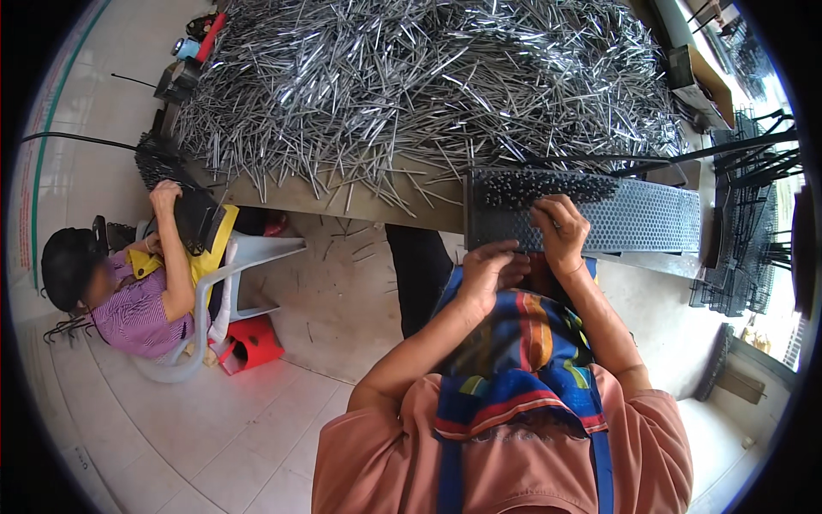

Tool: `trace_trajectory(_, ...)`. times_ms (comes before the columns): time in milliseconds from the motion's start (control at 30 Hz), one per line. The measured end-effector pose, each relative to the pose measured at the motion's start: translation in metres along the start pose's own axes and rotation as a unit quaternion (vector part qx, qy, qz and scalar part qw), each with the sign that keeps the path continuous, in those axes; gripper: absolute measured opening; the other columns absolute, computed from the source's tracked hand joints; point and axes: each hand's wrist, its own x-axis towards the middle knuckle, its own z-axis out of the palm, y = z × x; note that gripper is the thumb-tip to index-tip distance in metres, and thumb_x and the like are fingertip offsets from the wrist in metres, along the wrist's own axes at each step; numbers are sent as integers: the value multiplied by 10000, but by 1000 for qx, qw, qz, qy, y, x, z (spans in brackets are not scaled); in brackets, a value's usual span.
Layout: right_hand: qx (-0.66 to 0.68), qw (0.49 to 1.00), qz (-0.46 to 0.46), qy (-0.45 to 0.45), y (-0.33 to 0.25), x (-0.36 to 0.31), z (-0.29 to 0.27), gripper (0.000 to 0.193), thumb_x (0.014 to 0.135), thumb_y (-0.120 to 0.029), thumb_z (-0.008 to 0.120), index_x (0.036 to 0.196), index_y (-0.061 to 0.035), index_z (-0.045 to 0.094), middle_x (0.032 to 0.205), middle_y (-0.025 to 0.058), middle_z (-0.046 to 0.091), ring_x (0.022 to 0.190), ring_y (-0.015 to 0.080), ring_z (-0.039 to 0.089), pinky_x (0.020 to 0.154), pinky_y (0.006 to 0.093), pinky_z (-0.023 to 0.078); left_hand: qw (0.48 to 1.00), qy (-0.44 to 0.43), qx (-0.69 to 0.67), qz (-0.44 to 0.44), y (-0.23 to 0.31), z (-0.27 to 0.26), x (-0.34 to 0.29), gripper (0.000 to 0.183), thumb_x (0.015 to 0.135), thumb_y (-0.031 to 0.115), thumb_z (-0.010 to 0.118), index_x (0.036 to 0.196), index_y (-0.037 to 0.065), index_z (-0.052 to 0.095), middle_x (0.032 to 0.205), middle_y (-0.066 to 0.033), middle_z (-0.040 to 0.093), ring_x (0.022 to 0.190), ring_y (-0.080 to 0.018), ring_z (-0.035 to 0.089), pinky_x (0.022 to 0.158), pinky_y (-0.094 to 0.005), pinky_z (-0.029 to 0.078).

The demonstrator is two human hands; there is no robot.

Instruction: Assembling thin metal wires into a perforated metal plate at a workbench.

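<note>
A long panel full of round holes, a perforated plate (pixel 651 210), lies in front of me at the table's near right edge. Dark strip ends crowd the holes along its far left part. My right hand (pixel 561 230) is over the middle of the plate, its fingers bent together in a pinch; whatever is between the fingertips is too small to tell. Beside the plate's near left edge is my left hand (pixel 490 272), with curled fingers pointing right. Anything inside it is hidden.
Loose thin metal strips (pixel 411 77) heap over the table (pixel 342 199). At left, a co-worker (pixel 141 300) sits on a grey plastic chair (pixel 204 313), hands at a dark bristly piece (pixel 158 163). A red box (pixel 257 344) stands on the floor. Black wire racks (pixel 745 223) stand at right.
</note>
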Motion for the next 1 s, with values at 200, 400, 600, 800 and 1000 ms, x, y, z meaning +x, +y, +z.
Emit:
trace_trajectory(200, -137, 988, -66, -10, 5, 0, 0, 164, 803, 59, 674, 951, -9, 690, 899, 92, 643, 760, 185, 659, 655, 306, 525, 1000, -11, 16, -11, -2, 1, 2, 262, 917, 50, 576, 1171, 8, 627, 970, -172, 720, 805, -258, 723, 701, -355, 584)
trace_trajectory(400, -3, 999, -38, 13, 4, 0, 4, 171, 804, 56, 677, 967, 5, 685, 890, 112, 649, 715, 191, 671, 622, 288, 530, 1000, -16, 21, -16, 5, -5, 1, 290, 905, 65, 577, 1177, -25, 619, 959, -203, 716, 791, -275, 724, 699, -366, 595)
trace_trajectory(600, -58, 997, -58, 6, 12, 4, 1, 203, 764, 41, 715, 961, -10, 716, 855, 112, 643, 720, 219, 665, 626, 300, 519, 999, -8, 43, -5, 9, 1, 2, 249, 923, 66, 564, 1149, -3, 644, 928, -177, 728, 741, -229, 718, 633, -314, 576)
trace_trajectory(800, -144, 986, -87, -16, 7, -10, -7, 311, 734, -38, 738, 1035, -78, 671, 815, 107, 584, 691, 321, 615, 586, 396, 495, 997, -56, 35, -44, 18, -14, 0, 255, 913, 58, 593, 1148, -30, 637, 962, -183, 720, 811, -264, 723, 717, -347, 593)
trace_trajectory(1000, -135, 987, -64, -65, 26, -29, -13, 148, 770, -5, 702, 908, -22, 650, 794, 139, 606, 692, 336, 632, 605, 388, 497, 969, -34, 168, 175, 127, -25, -12, 163, 906, 55, 597, 1053, 7, 651, 917, -122, 715, 776, -192, 704, 682, -289, 565)
